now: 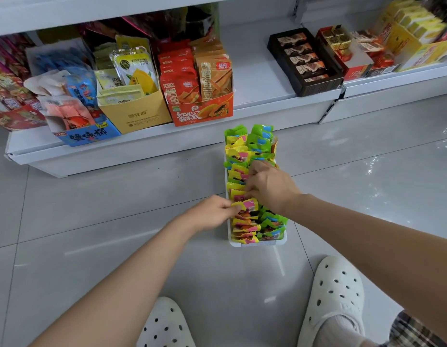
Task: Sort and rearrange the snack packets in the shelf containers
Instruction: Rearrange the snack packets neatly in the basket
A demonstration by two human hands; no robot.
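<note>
- The white shelf [255, 78] runs across the far side of the tiled floor [92, 196]; open display boxes crowd its left end, and a gap beside the red papaya box [201, 112] looks like the slot the container came from.
- The white container [257, 242] sits on the floor just in front of the shelf's front edge, probably pulled down so both hands can reach every row.
- Snack packets stand on edge inside it in two files, yellow-pink along the left wall and green-blue along the right, apparently sorted by colour.
- The right hand [270, 187] reaches mid-container, fingers curled down among the packets; whether they pinch one or only part the rows cannot be told.
- The left hand [212, 212], at the left wall, pinches one yellow-pink packet [246, 205], likely to seat it in its file.
</note>
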